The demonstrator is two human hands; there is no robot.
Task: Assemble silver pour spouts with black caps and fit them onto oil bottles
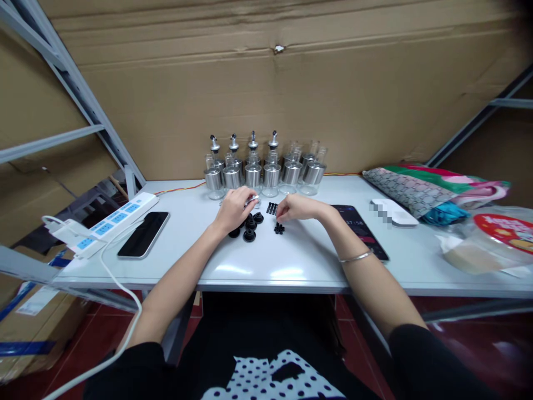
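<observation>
My left hand (234,209) was curled around a small silver pourer piece (251,201), gripping it just above the black caps (249,226), which lay in a loose cluster on the white table (291,261). The piece was too small for me to tell its long axis or which way it pointed. My right hand (296,208) hovered just right of those caps, fingers bent down and pinched over a few tiny black parts (278,228); I could not tell whether it actually held one. Behind the caps stood a row of glass-and-steel bottles (263,166), upright, four with spouts fitted. Left of the caps lay a dark phone (144,234) and a power strip (109,223); to the right, another phone (361,230). Cardboard (291,83) walled the back.
</observation>
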